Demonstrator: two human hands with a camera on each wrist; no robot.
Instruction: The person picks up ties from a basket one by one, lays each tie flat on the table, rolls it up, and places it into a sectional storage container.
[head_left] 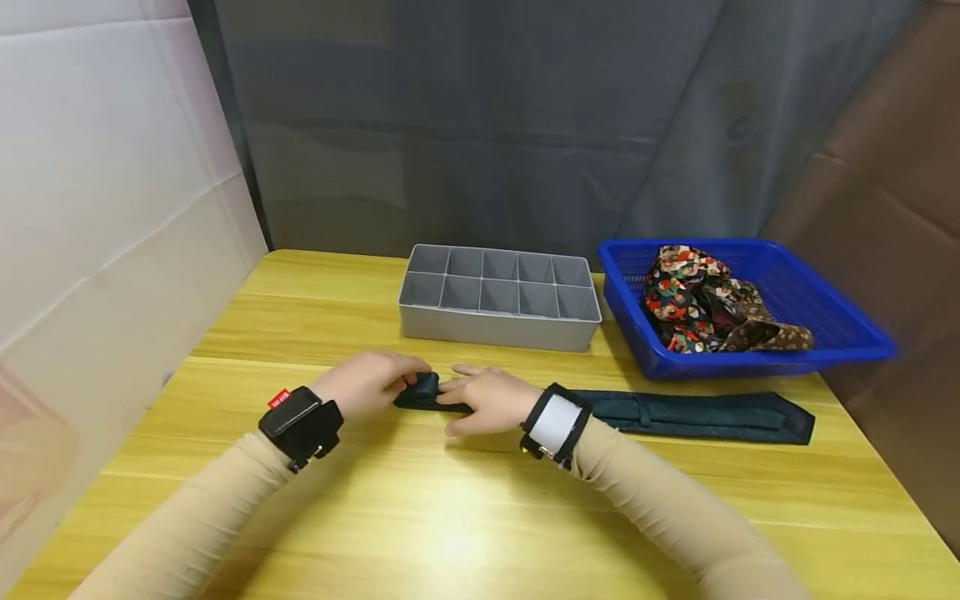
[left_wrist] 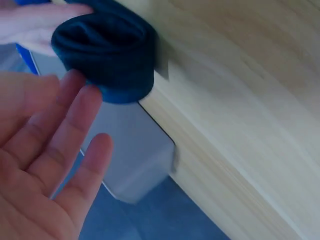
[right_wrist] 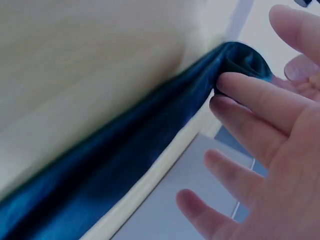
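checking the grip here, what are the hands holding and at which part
Both hands are on the dark blue tie at its rolled-up end: left hand fingertips touch the roll, right hand fingers press beside it. Neither clearly grips.

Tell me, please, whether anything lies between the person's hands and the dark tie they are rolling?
Nothing visible does. The left hand and right hand both touch the rolled end of the tie on the table.
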